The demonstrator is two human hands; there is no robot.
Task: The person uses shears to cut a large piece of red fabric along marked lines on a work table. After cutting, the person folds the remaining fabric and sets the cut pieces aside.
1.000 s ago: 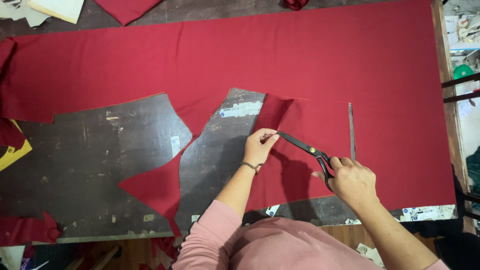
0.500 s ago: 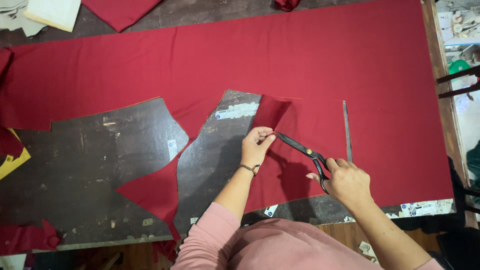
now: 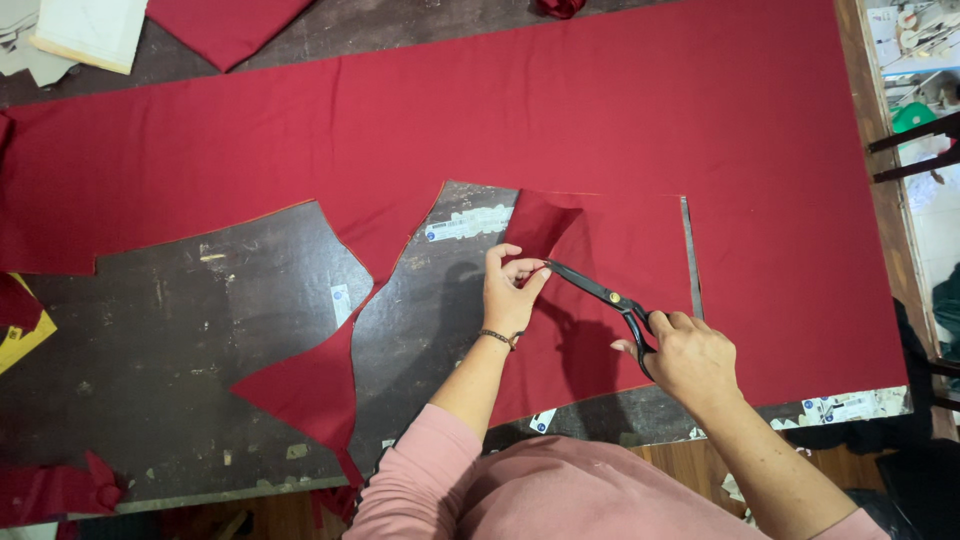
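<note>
A large sheet of red fabric (image 3: 600, 110) lies spread over a dark worn table (image 3: 170, 340), with curved pieces cut out of its near edge. My right hand (image 3: 690, 360) grips black scissors (image 3: 600, 295), whose blades point left into the cloth. My left hand (image 3: 510, 290) pinches the cut edge of a rectangular red flap (image 3: 620, 240) right at the blade tips. A narrow slit (image 3: 690, 255) runs down the flap's right side.
A loose red piece (image 3: 225, 25) and a cream sheet (image 3: 90, 30) lie at the far left. Red scraps (image 3: 50, 490) and a yellow item (image 3: 20, 335) sit at the left edge. Dark chair parts (image 3: 915, 140) stand beyond the table's right side.
The view has shifted slightly. My hands and the scissors stay at about the same spot on the flap's edge, with the blades still at my left fingers.
</note>
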